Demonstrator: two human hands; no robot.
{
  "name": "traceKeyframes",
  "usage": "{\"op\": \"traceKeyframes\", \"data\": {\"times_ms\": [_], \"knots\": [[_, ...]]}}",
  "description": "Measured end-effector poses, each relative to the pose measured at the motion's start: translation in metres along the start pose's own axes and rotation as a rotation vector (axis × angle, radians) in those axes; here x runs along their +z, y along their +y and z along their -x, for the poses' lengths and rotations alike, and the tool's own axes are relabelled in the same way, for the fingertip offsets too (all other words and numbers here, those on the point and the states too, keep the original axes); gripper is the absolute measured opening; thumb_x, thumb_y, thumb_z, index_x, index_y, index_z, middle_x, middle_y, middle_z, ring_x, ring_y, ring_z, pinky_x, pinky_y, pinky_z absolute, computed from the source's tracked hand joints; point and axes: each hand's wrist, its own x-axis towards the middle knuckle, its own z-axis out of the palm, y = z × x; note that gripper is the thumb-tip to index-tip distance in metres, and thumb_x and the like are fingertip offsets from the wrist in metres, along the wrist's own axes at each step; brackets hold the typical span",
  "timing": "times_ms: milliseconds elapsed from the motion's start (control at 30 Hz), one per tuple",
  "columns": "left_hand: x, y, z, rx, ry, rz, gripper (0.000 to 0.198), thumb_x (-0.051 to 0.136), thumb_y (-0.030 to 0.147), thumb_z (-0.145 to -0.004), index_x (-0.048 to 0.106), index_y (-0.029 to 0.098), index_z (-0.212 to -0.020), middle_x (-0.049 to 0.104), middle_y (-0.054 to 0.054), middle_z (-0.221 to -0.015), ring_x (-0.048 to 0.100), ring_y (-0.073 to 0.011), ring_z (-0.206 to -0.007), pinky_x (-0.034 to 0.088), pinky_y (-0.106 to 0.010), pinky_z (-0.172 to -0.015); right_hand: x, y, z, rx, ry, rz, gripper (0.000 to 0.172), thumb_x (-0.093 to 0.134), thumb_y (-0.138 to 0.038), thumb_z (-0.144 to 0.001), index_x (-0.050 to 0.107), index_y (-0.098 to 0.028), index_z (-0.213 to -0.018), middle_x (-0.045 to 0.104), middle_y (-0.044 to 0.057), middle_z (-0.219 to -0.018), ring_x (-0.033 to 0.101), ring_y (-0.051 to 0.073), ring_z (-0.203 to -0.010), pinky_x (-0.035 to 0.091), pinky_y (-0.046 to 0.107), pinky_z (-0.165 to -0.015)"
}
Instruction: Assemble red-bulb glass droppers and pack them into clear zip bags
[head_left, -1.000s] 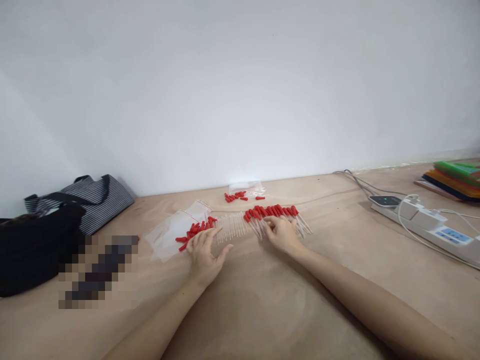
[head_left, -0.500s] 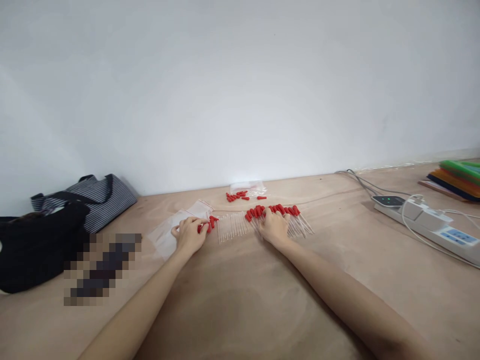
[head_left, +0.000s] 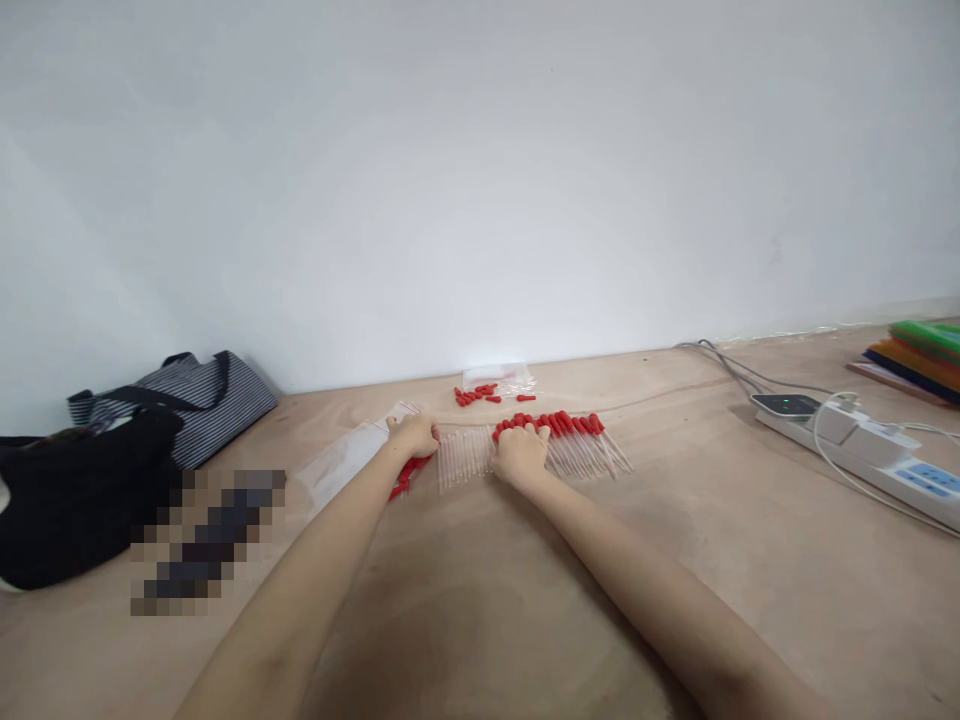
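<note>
Fingers curled, my left hand (head_left: 415, 437) is over the left end of the clear tubes; a bit of red shows at its fingertips, apparently a red rubber bulb. More loose red rubber bulbs (head_left: 409, 472) lie just below that hand. A row of thin clear tubes (head_left: 465, 455) without bulbs is spread between my hands. My right hand (head_left: 523, 452) is closed at the left end of a row of droppers (head_left: 581, 445), clear tubes capped with red bulbs. What its fingers grip is hidden.
Behind the row are several red bulbs (head_left: 474, 394) and a clear plastic bag (head_left: 499, 377). A zip bag (head_left: 341, 465) lies left. Farther left are a striped bag (head_left: 217, 405) and black cloth (head_left: 82, 500). A power strip (head_left: 892, 450) with cables lies right, near stacked coloured items (head_left: 919, 355).
My left hand has shifted right and up, off the zip bag, toward the bare tubes, uncovering red bulbs below it. My right hand has moved left along the capped row.
</note>
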Motion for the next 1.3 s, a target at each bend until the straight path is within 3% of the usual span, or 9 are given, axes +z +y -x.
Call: {"op": "traceKeyframes", "data": {"times_ms": [167, 300, 433, 533, 633, 800, 933, 1100, 1300], "knots": [[-0.002, 0.000, 0.001, 0.002, 0.060, 0.039, 0.027, 0.050, 0.028, -0.085, 0.050, 0.015, -0.109, 0.054, -0.007, -0.109, 0.055, -0.0189, -0.092, 0.047, -0.039, -0.078, 0.001, -0.011, -0.004, 0.018, -0.055, 0.054, 0.028, 0.043, -0.008, -0.076, 0.067, -0.012, -0.088, 0.064, 0.017, -0.091, 0.049, 0.026, -0.094, 0.020, 0.039, -0.078], [-0.008, 0.000, 0.012, 0.034, 0.206, 0.125, 0.011, 0.050, 0.020, -0.082, 0.057, 0.019, -0.090, 0.063, -0.005, -0.095, 0.055, -0.0230, -0.097, 0.034, -0.046, -0.087, 0.001, -0.018, -0.004, 0.030, -0.069, 0.092, 0.030, 0.041, -0.006, -0.076, 0.067, -0.010, -0.091, 0.063, 0.020, -0.093, 0.050, 0.027, -0.094, 0.020, 0.040, -0.076], [-0.006, 0.014, 0.045, 0.130, 0.382, 0.211, 0.015, 0.043, 0.019, -0.082, 0.053, 0.020, -0.094, 0.064, -0.004, -0.099, 0.055, -0.0199, -0.095, 0.030, -0.040, -0.087, -0.003, -0.017, 0.000, 0.026, -0.048, 0.108, 0.030, 0.039, -0.005, -0.078, 0.065, -0.007, -0.093, 0.062, 0.021, -0.094, 0.049, 0.028, -0.094, 0.022, 0.038, -0.074], [0.009, 0.028, 0.080, 0.227, 0.438, 0.254, 0.012, 0.045, 0.021, -0.081, 0.053, 0.021, -0.090, 0.064, -0.001, -0.095, 0.057, -0.0177, -0.090, 0.031, -0.035, -0.086, -0.011, -0.007, 0.011, -0.013, -0.011, 0.105, 0.031, 0.035, -0.006, -0.082, 0.063, -0.007, -0.094, 0.061, 0.020, -0.096, 0.047, 0.027, -0.094, 0.023, 0.036, -0.073], [0.029, 0.036, 0.112, 0.404, 0.496, 0.322, 0.009, 0.047, 0.021, -0.079, 0.055, 0.022, -0.083, 0.066, 0.000, -0.084, 0.057, -0.0180, -0.081, 0.030, -0.037, -0.085, -0.017, 0.019, 0.030, -0.113, 0.041, 0.102, 0.026, 0.037, -0.017, -0.085, 0.062, -0.010, -0.093, 0.059, 0.017, -0.097, 0.044, 0.025, -0.093, 0.024, 0.034, -0.072], [0.046, 0.040, 0.136, 0.420, 0.387, 0.423, 0.010, 0.048, 0.023, -0.078, 0.057, 0.021, -0.080, 0.066, -0.001, -0.080, 0.057, -0.0185, -0.077, 0.033, -0.036, -0.075, -0.011, 0.083, 0.065, -0.422, 0.232, 0.130, 0.019, 0.042, -0.023, -0.085, 0.058, -0.016, -0.078, 0.058, 0.008, -0.083, 0.043, 0.021, -0.082, 0.023, 0.033, -0.071], [0.047, 0.044, 0.137, 0.394, 0.327, 0.486, 0.013, 0.047, 0.024, -0.079, 0.059, 0.021, -0.080, 0.065, -0.002, -0.081, 0.058, -0.0194, -0.079, 0.035, -0.036, -0.074, -0.003, 0.116, 0.079, -0.520, 0.273, 0.063, 0.017, 0.045, -0.023, -0.084, 0.056, -0.018, -0.072, 0.056, 0.004, -0.076, 0.043, 0.018, -0.078, 0.021, 0.033, -0.073], [0.046, 0.042, 0.138, 0.380, 0.265, 0.547, 0.014, 0.049, 0.025, -0.077, 0.059, 0.021, -0.086, 0.063, -0.003, -0.084, 0.058, -0.0190, -0.080, 0.038, -0.035, -0.075, -0.007, 0.121, 0.081, -0.558, 0.232, -0.007, 0.019, 0.047, -0.027, -0.084, 0.056, -0.018, -0.069, 0.055, 0.003, -0.073, 0.044, 0.016, -0.076, 0.022, 0.031, -0.071], [0.046, 0.037, 0.140, 0.325, 0.245, 0.555, 0.015, 0.053, 0.031, -0.074, 0.058, 0.021, -0.085, 0.061, 0.000, -0.072, 0.057, -0.0173, -0.070, 0.040, -0.033, -0.070, -0.017, 0.101, 0.080, -0.558, 0.091, -0.150, 0.022, 0.051, -0.042, -0.079, 0.057, -0.021, -0.083, 0.058, 0.003, -0.084, 0.046, 0.017, -0.083, 0.023, 0.031, -0.071]]}}
